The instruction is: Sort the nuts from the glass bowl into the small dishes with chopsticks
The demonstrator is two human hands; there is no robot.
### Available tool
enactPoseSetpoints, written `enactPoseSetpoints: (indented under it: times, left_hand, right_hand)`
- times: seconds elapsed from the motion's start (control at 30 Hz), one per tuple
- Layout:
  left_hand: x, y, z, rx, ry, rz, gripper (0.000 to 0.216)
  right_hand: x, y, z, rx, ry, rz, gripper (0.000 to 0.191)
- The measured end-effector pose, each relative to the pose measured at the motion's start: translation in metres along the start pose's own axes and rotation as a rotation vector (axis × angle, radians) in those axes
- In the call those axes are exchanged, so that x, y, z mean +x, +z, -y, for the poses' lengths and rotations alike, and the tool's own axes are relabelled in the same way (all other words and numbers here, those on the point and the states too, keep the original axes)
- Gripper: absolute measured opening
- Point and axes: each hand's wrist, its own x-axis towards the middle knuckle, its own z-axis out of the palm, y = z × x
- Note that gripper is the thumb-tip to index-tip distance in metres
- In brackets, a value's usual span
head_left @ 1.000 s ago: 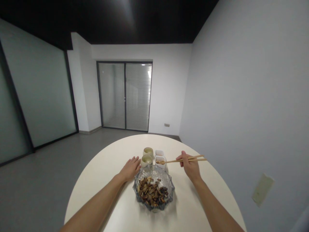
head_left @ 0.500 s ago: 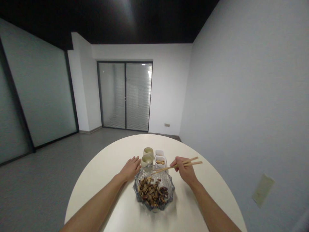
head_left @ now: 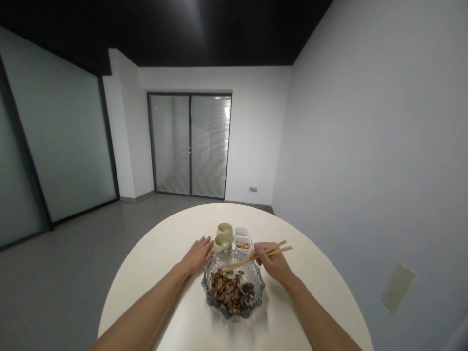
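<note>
Head cam is the only feed on my screen, and it looks down past two bare forearms at a round white table [head_left: 153,287]. The right hand [head_left: 272,263] is curled closed around a pair of wooden chopsticks [head_left: 237,264], gripping them in the fingers the usual way, with the tips angled down and to the left, past the rim of a cut-glass bowl [head_left: 260,292]. Those tips sit just over a heap of dark striped sunflower seeds [head_left: 226,290] in the bowl. Honestly, I can't tell from here whether they're touching a seed or have one pinched.

The left hand [head_left: 198,256] is open, palm down with the fingers spread, resting on the tabletop just beside the bowl's upper left edge and holding nothing.

Just past the bowl are two small cream cups [head_left: 223,243] [head_left: 224,229], one behind the other, and right next to them two small white square dishes [head_left: 243,245] [head_left: 241,231]. The nearer dish holds some tan nuts, while the far one is too small to make out. Beyond the table there's a grey floor [head_left: 73,273], a glass sliding door [head_left: 190,146] with blinds behind it, and a frosted glass partition [head_left: 62,136] on the left.
</note>
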Motion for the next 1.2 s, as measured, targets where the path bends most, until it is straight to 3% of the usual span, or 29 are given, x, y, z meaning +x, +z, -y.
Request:
enactPoseSetpoints:
  times: [0.27, 0.6, 1.0, 1.2]
  left_hand:
    - [-0.002, -0.001, 0.002, -0.01, 0.005, -0.001, 0.051]
    - [-0.005, -0.005, 0.002, -0.006, -0.001, 0.001, 0.051]
    - [-0.006, -0.005, 0.005, 0.017, 0.005, 0.004, 0.052]
    - [-0.004, -0.004, 0.002, 0.022, 0.004, 0.009, 0.051]
  right_hand:
    - [0.001, -0.003, 0.006, -0.032, -0.016, -0.062, 0.06]
    - [0.007, -0.025, 0.006, -0.143, -0.029, -0.444, 0.057]
    - [0.007, -0.03, -0.006, -0.263, -0.02, -0.393, 0.053]
    - [0.006, -0.027, 0.0, -0.185, -0.047, -0.396, 0.055]
